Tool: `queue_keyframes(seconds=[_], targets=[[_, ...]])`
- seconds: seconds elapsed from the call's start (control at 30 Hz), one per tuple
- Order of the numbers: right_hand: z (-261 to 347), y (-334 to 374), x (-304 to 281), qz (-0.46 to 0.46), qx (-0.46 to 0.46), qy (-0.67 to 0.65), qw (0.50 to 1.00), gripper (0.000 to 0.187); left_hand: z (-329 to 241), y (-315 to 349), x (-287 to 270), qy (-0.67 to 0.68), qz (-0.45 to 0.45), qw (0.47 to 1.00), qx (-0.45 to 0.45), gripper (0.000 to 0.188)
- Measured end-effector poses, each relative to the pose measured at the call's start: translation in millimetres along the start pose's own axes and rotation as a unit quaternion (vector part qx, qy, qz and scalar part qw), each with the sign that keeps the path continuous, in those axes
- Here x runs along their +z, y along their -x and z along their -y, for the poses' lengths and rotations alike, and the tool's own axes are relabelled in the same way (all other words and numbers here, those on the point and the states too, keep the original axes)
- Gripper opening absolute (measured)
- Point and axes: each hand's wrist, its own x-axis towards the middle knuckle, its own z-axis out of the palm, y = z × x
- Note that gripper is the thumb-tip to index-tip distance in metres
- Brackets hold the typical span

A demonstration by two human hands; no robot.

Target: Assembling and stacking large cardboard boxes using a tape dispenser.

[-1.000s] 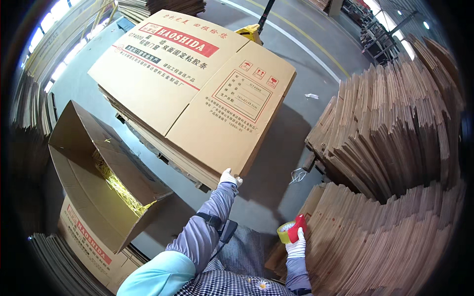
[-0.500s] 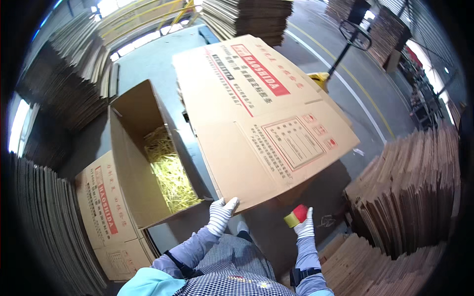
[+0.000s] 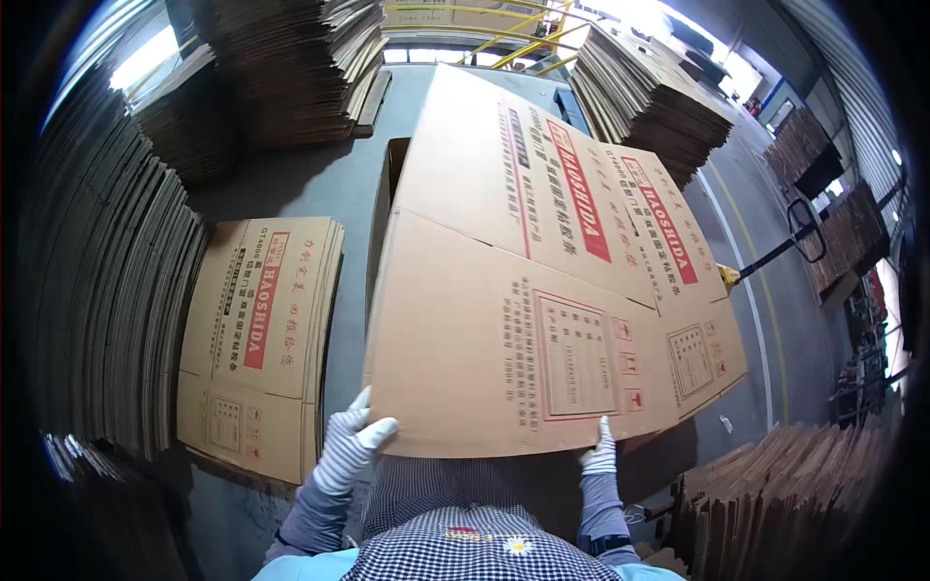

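Observation:
A large flattened cardboard carton (image 3: 455, 320), brown with red and black print, spreads out in front of me. My left hand (image 3: 351, 441), in a striped glove, is closed on its near left corner, thumb on top. At the near edge further right, my right hand (image 3: 599, 455) has its thumb on the upper face, its other fingers hidden beneath. Whether it still holds the red and yellow block is hidden. Another printed panel (image 3: 668, 232) shows along the right; I cannot tell whether it belongs to the same carton. Only a dark slice of the open box (image 3: 395, 165) shows behind.
Flattened cartons (image 3: 252, 329) lie stacked at the left. Tall cardboard stacks stand at the far left (image 3: 97, 290), the back (image 3: 291, 68) and back right (image 3: 649, 97). More cardboard (image 3: 785, 494) stands near right. A pallet jack handle (image 3: 804, 232) rises beyond the carton.
The view has turned left. The carton now covers the open box of straw. My right hand has moved to the carton's near edge, and its red and yellow block is out of sight.

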Motion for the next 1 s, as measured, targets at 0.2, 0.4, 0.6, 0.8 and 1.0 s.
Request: queue_keyframes(seconds=[0.2, 0.4, 0.6, 0.8, 1.0], targets=[[-122.5, 24.0, 28.1, -0.058, 0.103, -0.058, 0.991, 0.076, 86.4, 33.3, -204.0, -0.056, 0.018, 0.971, -0.232, 0.018], [-23.9, 24.8, -132.9, -0.245, -0.039, 0.017, 0.969, 0.070, 265.0, 46.4, -352.6, -0.264, -0.076, 0.858, -0.434, 0.027], [32.2, 36.7, 2.2, -0.012, 0.050, 0.081, 0.995, 0.056, 265.9, -23.6, -191.2, -0.571, -0.298, 0.761, -0.077, 0.057], [37.8, 80.5, 194.7, 0.354, 0.032, 0.386, 0.851, 0.063, 163.3, -113.5, 104.3, 0.314, 0.145, 0.865, -0.362, 0.104], [67.5, 79.6, 278.4, 0.395, 0.069, 0.559, 0.726, 0.067, 63.1, -129.7, 131.8, 0.554, 0.219, 0.764, -0.248, 0.101]])
